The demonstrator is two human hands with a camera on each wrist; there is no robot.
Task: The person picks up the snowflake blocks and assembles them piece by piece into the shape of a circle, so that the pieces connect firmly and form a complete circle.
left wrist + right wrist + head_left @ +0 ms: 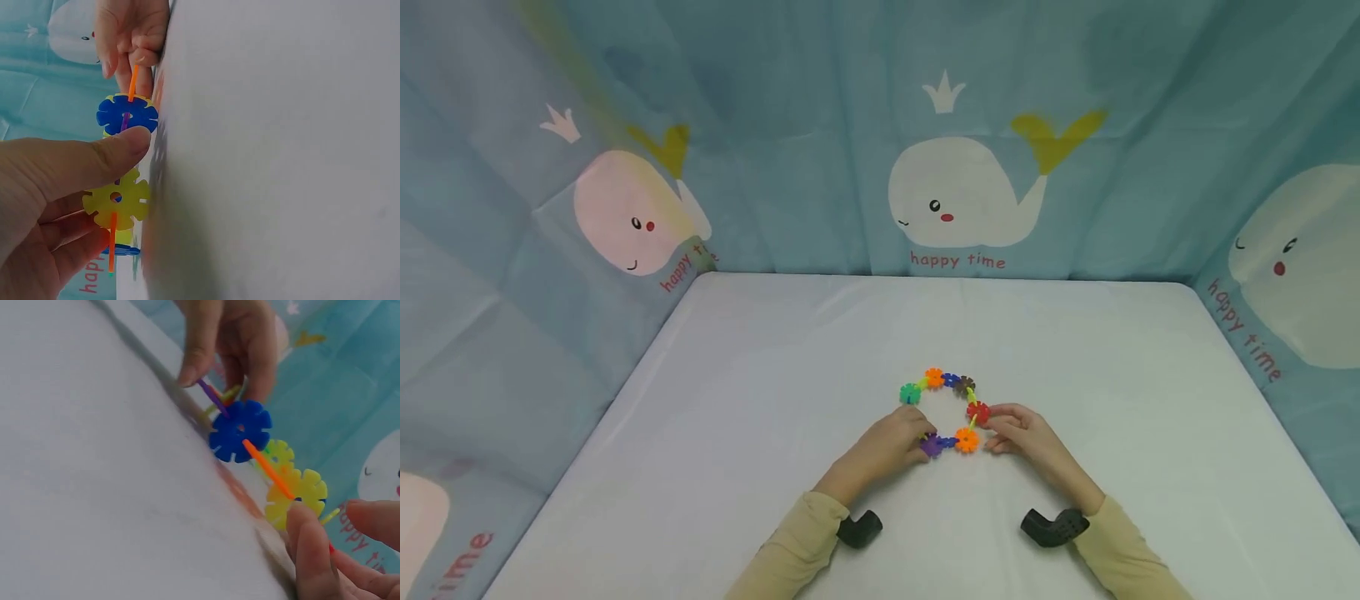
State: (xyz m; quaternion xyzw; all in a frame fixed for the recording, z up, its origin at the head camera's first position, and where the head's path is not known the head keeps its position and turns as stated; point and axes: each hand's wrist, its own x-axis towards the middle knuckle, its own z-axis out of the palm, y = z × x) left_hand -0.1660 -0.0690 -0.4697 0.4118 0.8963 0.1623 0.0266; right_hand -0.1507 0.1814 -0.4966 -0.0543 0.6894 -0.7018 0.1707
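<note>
A ring of linked plastic snowflake discs (966,440) sits at the middle of the table, in orange, blue, purple, red, brown, green and yellow. Its discs alternate between face-up and edge-on. My left hand (886,446) grips the ring's left side, with the thumb by the purple disc (932,446) and the other fingers farther back. On the right, my right hand (1026,433) holds the ring at the red disc (978,412). In the right wrist view its fingers hide most of that disc, next to a yellow disc (307,494). A blue disc (240,431) stands between the hands.
A white cloth covers the table (775,350). Blue curtains with whale prints (966,192) rise along the back and both sides. Dark wrist-worn pieces (1054,528) show at both sleeve cuffs.
</note>
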